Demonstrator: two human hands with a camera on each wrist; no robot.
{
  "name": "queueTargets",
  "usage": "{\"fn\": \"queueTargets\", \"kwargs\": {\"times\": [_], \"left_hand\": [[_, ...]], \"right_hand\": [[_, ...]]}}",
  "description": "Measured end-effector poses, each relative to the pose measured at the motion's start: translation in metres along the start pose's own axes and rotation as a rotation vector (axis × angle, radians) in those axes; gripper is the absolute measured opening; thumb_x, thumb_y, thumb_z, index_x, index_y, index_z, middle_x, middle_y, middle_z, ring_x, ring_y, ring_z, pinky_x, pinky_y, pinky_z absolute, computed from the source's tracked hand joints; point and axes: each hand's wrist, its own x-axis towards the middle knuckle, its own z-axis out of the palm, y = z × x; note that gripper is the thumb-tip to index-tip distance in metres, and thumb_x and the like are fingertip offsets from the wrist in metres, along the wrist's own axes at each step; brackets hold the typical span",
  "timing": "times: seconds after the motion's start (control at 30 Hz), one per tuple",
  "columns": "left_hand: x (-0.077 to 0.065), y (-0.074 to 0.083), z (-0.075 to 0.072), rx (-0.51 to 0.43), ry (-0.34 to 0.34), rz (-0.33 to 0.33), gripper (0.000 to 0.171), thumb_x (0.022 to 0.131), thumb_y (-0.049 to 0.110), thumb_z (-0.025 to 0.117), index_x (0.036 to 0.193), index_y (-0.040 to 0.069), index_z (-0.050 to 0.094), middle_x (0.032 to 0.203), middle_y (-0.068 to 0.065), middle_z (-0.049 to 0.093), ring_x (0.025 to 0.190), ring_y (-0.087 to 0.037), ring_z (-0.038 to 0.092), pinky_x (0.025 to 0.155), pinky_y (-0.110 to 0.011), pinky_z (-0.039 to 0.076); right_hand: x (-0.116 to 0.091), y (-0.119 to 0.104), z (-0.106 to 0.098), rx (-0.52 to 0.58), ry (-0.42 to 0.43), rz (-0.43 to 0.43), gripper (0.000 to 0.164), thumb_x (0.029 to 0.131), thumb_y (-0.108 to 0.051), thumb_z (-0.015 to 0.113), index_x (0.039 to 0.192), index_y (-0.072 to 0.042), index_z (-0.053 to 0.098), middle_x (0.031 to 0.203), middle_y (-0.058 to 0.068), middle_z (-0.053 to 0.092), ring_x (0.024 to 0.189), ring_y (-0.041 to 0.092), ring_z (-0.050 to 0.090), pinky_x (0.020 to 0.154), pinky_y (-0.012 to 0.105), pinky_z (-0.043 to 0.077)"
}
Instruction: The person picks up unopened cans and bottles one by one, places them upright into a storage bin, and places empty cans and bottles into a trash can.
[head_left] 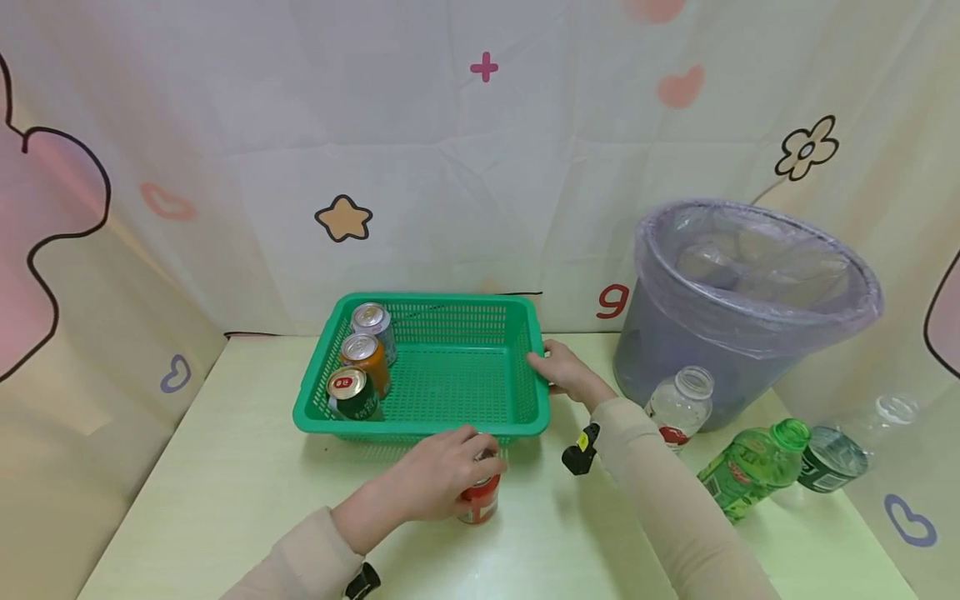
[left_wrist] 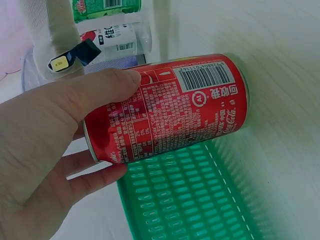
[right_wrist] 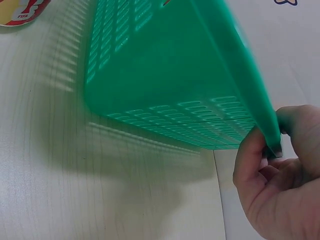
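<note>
In front of the green basket, my left hand grips a red Coca-Cola can near its top, thumb on one side and fingers on the other. The left wrist view shows the can's printed label and barcode. My right hand pinches the basket's right rim, thumb over the edge and curled fingers beneath, as the right wrist view of that hand shows. Inside the basket, along its left side, stand a dark green can, an orange can and a pale can.
A purple bin with a clear liner stands at the right back. Near it are a clear bottle, a green bottle tilted over, and another clear bottle. A patterned curtain hangs behind the pale table.
</note>
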Motion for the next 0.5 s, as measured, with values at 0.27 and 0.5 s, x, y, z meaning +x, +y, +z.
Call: {"fn": "queueTargets", "kwargs": {"times": [0.27,0.5], "left_hand": [[0.0016,-0.0004,-0.0035,-0.019,-0.063,-0.016,0.048,0.072,0.036,0.077,0.115,0.024,0.059,0.114,0.000,0.054,0.095,-0.016,0.053,0.072,-0.024,0.050],[0.0049,-0.0015,-0.0052,-0.027,-0.089,0.006,0.049,0.071,0.036,0.076,0.115,0.024,0.059,0.115,0.002,0.055,0.094,-0.014,0.054,0.071,-0.024,0.050]], "right_hand": [[0.0010,-0.0007,0.0003,-0.002,0.000,-0.006,0.039,0.098,-0.025,0.041,0.127,0.001,0.035,0.118,0.020,0.050,0.095,0.024,0.058,0.075,0.037,0.053],[0.0007,0.0006,0.0007,0.000,0.005,-0.005,0.039,0.098,-0.025,0.041,0.127,0.001,0.035,0.120,0.020,0.050,0.098,0.026,0.059,0.075,0.036,0.053]]}}
